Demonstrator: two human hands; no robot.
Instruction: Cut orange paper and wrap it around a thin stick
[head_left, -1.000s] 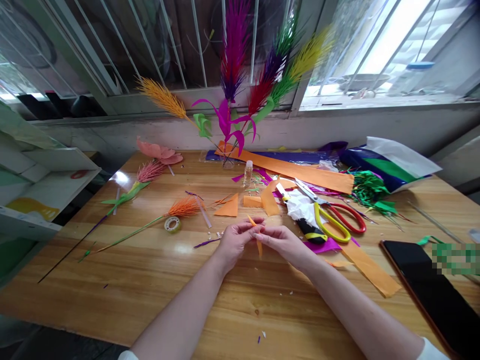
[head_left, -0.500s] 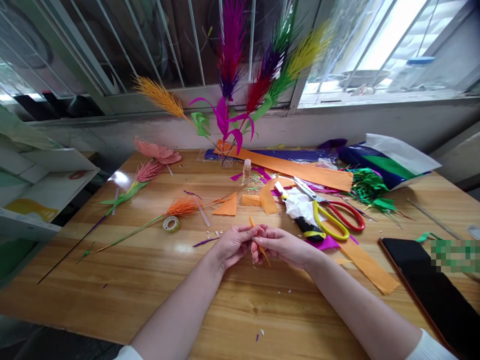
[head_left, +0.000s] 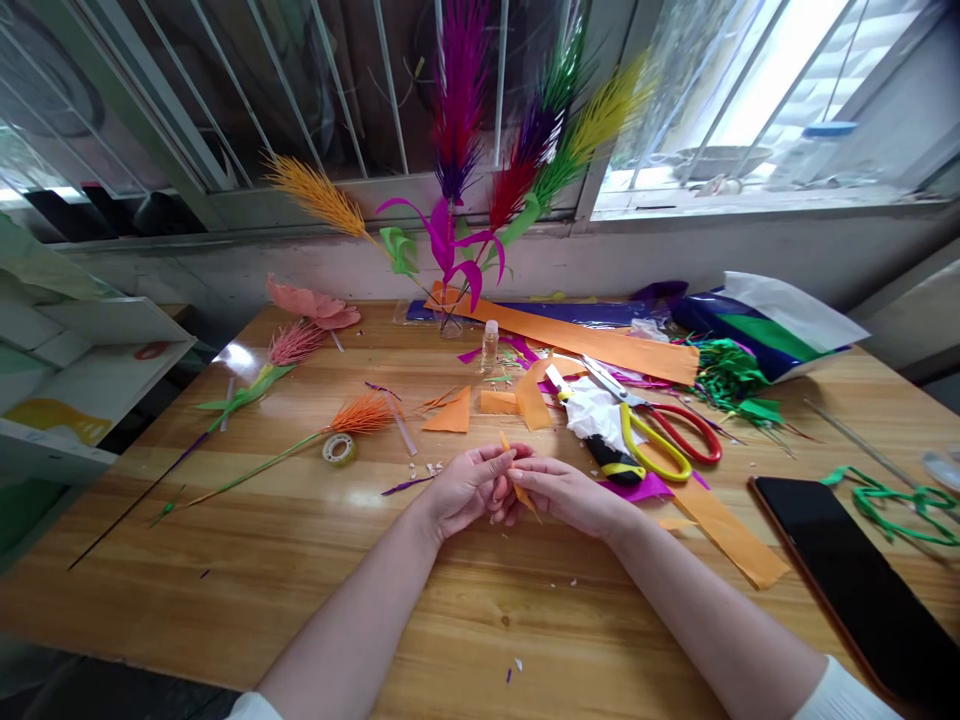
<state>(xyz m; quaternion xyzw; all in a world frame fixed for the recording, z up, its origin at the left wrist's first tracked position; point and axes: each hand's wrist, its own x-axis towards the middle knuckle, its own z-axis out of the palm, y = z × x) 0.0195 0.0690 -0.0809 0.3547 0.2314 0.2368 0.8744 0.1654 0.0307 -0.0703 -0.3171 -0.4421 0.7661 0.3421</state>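
Note:
Close together above the table's near middle, my left hand (head_left: 471, 487) and my right hand (head_left: 561, 488) both pinch one narrow orange paper strip (head_left: 526, 497). Its pointed ends stick out above and below my fingers; the middle is hidden by them. Just beyond the hands lie an orange paper triangle (head_left: 453, 410) and other orange paper scraps (head_left: 534, 400). To the right are scissors (head_left: 660, 440) with one red and one yellow handle loop, beside a black-and-yellow handled tool (head_left: 613, 462) partly over white tissue (head_left: 596, 412).
An orange artificial spike flower (head_left: 364, 412), a tape roll (head_left: 339, 450) and a pink flower (head_left: 296, 345) lie left. A small clear bottle (head_left: 490, 347) stands behind, near a vase (head_left: 451, 322) of colourful paper spikes. On the right rest a phone (head_left: 840, 570) and green ribbon (head_left: 892, 500).
Both hands still hold the orange strip, and my fingers have shifted slightly around it, the right hand's fingers lying flatter. The whole view has moved a little.

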